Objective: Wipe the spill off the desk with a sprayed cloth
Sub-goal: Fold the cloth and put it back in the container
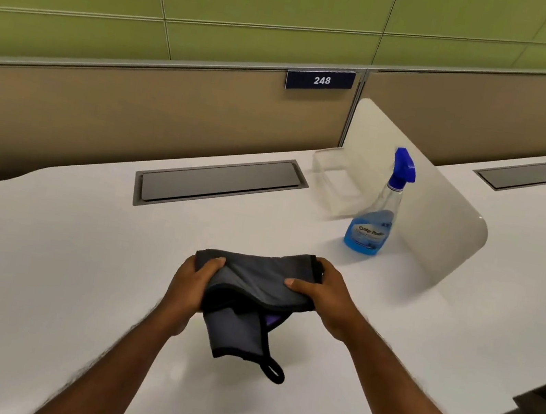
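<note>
- Left hand: closed on the left end of the cloth, thumb laid on top, remaining fingers tucked under the fabric and hidden. Wrist is bent inward, forearm is angled up from the lower left.
- Cloth: grey, dark-edged, a purple patch is glimpsed on the underside. It is held between both hands above the white surface, roughly mid-frame; whether the hanging corner touches the surface cannot be told.
- Handling is judged as light, soft and fully limp: the middle sags and a folded flap droops below the hands. No fragility, little slip risk expected on the napped fabric.
- Hold is best taken by bunching or folding into a pad so a flat face is presented; an edge pinch would leave it flapping. The hanging loop at the low corner should be kept out of the wipe.
- Right hand: clamped on the right end of the cloth, thumb on top pointing left, fingers curled over the far edge. Forearm is angled up from the lower right.
- Spray bottle: upright on the surface, well apart from the hands to the right, beside the white divider. Blue liquid is seen in the lower part; judged light, rigid, smooth plastic, best taken at the neck under the trigger.
- No spill is made out on the surface.
</note>
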Motion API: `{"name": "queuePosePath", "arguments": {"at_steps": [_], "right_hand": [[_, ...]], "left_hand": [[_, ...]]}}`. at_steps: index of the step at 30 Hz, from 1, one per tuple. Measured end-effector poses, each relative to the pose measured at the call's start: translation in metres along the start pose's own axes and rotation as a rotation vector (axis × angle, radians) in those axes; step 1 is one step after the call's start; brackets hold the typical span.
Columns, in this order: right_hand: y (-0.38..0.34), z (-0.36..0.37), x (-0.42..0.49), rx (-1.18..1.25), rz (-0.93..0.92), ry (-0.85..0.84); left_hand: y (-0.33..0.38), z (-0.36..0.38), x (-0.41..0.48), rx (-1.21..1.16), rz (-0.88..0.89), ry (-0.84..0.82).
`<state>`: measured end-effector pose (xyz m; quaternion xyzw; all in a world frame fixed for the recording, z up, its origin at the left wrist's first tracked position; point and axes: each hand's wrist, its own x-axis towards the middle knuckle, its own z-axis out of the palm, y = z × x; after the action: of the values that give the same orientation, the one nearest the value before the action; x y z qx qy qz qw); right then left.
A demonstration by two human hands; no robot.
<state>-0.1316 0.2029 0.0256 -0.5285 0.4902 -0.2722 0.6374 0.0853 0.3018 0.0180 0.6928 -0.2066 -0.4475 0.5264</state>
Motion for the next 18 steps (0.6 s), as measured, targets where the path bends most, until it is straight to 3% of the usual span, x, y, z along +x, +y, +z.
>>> {"name": "queuePosePath", "arguments": {"at_steps": [10, 18], "right_hand": [[-0.027, -0.001, 0.033, -0.193, -0.123, 0.135], [-0.108, -0.011, 0.071, -0.427, -0.263, 0.188]], "left_hand": [[0.026, 0.02, 0.038, 0.115, 0.146, 0.067], [0.105, 0.069, 0.078, 0.128, 0.29, 0.072]]}}
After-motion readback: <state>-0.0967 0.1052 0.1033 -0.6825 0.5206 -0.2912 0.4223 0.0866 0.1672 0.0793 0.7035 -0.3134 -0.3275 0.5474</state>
